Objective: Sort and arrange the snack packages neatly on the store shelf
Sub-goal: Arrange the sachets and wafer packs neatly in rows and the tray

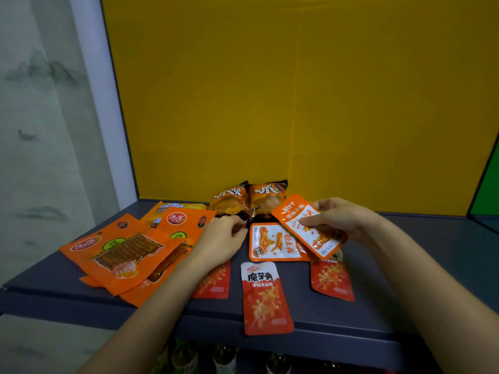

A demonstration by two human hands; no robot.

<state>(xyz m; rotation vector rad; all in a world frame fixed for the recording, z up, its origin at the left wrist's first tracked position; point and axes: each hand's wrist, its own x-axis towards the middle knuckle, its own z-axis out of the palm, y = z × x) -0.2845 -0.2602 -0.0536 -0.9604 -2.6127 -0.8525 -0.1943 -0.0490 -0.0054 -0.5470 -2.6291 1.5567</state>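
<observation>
My right hand [334, 220] pinches an orange-and-white snack pouch [305, 225], lifted and tilted above a matching pouch [272, 242] that lies flat on the dark blue shelf [405, 265]. My left hand [221, 238] rests with curled fingers at the left edge of that flat pouch, below two puffed orange bags [248, 198] leaning on the yellow back wall. Three red pouches lie in front: one in the middle [266, 298], one on the right [333, 279], and one partly under my left wrist [214, 282]. Big orange packs [121, 255] overlap at the left.
A yellow-and-blue cheese snack pack [167, 211] lies behind the big orange packs. The shelf's front edge [297, 336] runs below the pouches, with bottles [224, 360] on a lower level. A white post [102, 103] bounds the left; a green panel [488, 179] stands right.
</observation>
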